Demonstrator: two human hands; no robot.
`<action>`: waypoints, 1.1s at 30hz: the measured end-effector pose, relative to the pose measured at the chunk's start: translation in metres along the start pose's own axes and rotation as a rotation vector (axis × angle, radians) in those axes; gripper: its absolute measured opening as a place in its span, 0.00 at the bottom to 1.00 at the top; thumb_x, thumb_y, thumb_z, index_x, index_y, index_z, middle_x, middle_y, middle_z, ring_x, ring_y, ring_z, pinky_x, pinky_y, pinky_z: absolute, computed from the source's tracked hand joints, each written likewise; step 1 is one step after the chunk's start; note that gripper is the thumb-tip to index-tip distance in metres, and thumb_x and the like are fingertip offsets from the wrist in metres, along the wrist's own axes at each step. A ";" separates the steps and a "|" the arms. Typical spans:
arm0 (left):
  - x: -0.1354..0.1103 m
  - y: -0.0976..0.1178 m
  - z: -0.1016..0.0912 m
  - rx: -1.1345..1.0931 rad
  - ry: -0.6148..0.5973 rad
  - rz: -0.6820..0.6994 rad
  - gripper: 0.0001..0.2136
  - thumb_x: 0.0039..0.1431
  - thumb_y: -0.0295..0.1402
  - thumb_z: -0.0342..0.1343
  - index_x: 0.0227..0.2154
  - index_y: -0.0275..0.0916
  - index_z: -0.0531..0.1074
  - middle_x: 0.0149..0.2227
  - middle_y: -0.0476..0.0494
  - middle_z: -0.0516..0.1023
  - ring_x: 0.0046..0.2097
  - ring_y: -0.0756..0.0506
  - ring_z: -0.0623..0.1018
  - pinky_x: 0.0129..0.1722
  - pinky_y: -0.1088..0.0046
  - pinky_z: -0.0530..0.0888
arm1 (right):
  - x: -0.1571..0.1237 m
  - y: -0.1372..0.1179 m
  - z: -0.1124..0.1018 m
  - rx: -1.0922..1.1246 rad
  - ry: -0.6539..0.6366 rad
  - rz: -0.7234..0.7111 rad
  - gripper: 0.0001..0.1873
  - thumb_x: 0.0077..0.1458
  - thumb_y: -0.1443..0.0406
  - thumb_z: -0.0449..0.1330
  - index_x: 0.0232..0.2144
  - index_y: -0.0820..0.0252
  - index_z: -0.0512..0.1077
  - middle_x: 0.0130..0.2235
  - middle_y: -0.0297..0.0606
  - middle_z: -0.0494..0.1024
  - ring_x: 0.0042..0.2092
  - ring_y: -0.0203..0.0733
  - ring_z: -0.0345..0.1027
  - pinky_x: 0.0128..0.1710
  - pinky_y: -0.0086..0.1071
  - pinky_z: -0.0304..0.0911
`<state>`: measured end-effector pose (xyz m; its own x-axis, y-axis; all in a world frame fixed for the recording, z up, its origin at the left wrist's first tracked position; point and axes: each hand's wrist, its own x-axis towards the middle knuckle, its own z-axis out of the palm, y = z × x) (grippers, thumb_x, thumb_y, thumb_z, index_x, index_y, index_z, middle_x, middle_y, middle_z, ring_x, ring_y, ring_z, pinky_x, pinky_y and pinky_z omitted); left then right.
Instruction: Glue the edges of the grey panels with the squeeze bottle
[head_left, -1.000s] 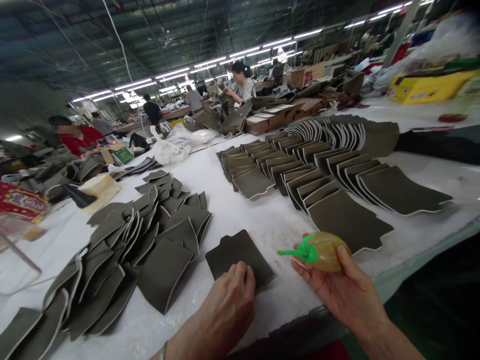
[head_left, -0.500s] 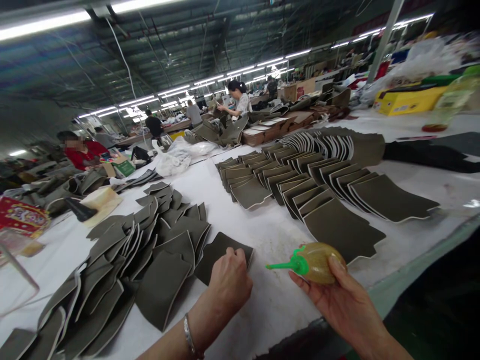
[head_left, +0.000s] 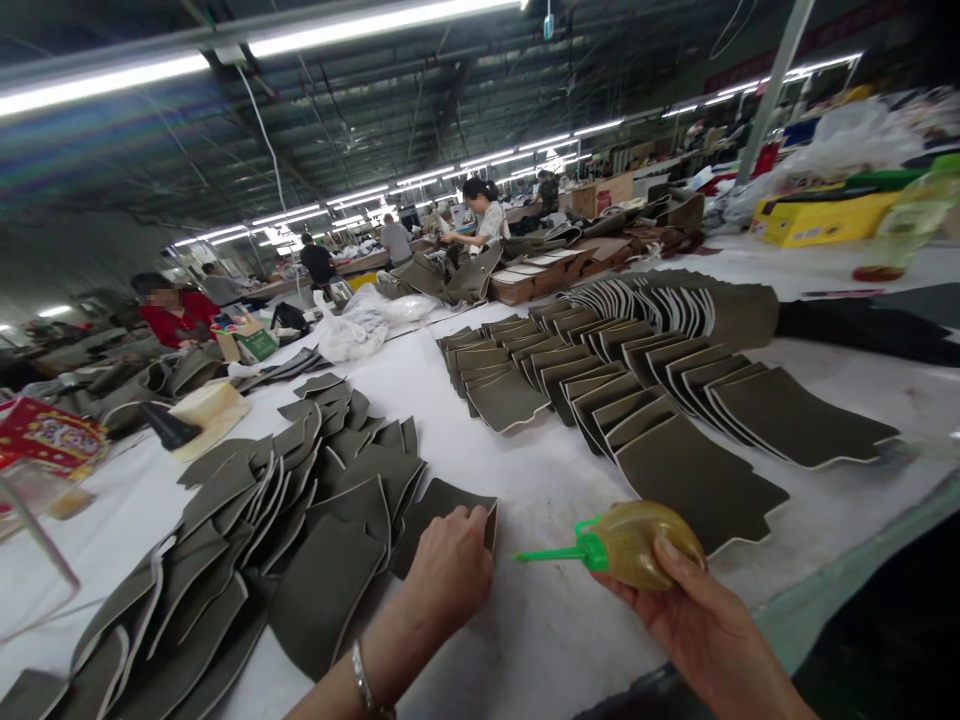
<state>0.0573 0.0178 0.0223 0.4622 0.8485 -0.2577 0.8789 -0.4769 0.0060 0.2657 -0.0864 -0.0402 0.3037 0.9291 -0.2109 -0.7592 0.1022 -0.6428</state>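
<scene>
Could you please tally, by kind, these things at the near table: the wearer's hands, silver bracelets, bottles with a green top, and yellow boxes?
Wearer's hands: 2 (left hand, right hand)
Silver bracelet: 1
Green-topped bottles: 2 (held squeeze bottle, clear bottle)
Yellow box: 1
Total: 6
The dark panels overlap too much to count.

Hands (head_left: 452, 560): two
Squeeze bottle (head_left: 646, 545): one
Dark pieces (head_left: 326, 590): dozens — too overlapped for an exact count
Bracelet (head_left: 361, 675): one
Clear bottle (head_left: 904, 222): one
Yellow box (head_left: 810, 222): one
Red package (head_left: 45, 432): one
Co-workers (head_left: 491, 222): at least five — distant ones blurred
</scene>
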 end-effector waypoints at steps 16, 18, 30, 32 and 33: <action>0.010 -0.043 0.014 -0.394 0.076 0.222 0.13 0.65 0.27 0.45 0.44 0.41 0.74 0.37 0.43 0.81 0.39 0.44 0.79 0.39 0.74 0.68 | 0.029 -0.018 0.034 -1.072 -0.125 -0.571 0.28 0.50 0.52 0.71 0.51 0.47 0.68 0.45 0.34 0.74 0.43 0.42 0.71 0.43 0.26 0.68; 0.011 -0.043 0.014 -0.400 0.076 0.225 0.14 0.62 0.25 0.46 0.45 0.41 0.74 0.37 0.43 0.81 0.39 0.43 0.79 0.38 0.73 0.69 | 0.034 -0.018 0.037 -1.230 -0.184 -0.643 0.28 0.53 0.51 0.68 0.53 0.47 0.66 0.47 0.36 0.73 0.44 0.45 0.71 0.44 0.31 0.69; 0.012 -0.046 0.012 -0.445 0.065 0.220 0.20 0.58 0.25 0.47 0.50 0.41 0.75 0.42 0.41 0.82 0.42 0.40 0.80 0.43 0.70 0.72 | 0.044 -0.009 0.063 -1.610 -0.416 -0.986 0.26 0.60 0.47 0.61 0.54 0.49 0.62 0.45 0.41 0.75 0.40 0.50 0.75 0.40 0.40 0.70; 0.013 -0.047 0.014 -0.470 0.068 0.224 0.20 0.57 0.25 0.48 0.50 0.41 0.75 0.42 0.41 0.82 0.42 0.41 0.79 0.43 0.70 0.73 | 0.044 -0.009 0.060 -1.629 -0.441 -0.996 0.26 0.60 0.47 0.60 0.54 0.49 0.62 0.46 0.42 0.75 0.40 0.52 0.75 0.39 0.41 0.70; 0.013 -0.048 0.015 -0.484 0.070 0.229 0.20 0.57 0.25 0.48 0.51 0.41 0.75 0.43 0.41 0.82 0.43 0.41 0.79 0.44 0.70 0.73 | 0.044 -0.010 0.058 -1.635 -0.443 -0.991 0.26 0.59 0.47 0.61 0.54 0.49 0.62 0.46 0.42 0.75 0.40 0.52 0.75 0.38 0.41 0.70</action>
<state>0.0194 0.0482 0.0038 0.6404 0.7564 -0.1329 0.7010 -0.5051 0.5034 0.2529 -0.0254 -0.0006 -0.1219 0.7959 0.5930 0.8095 0.4255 -0.4046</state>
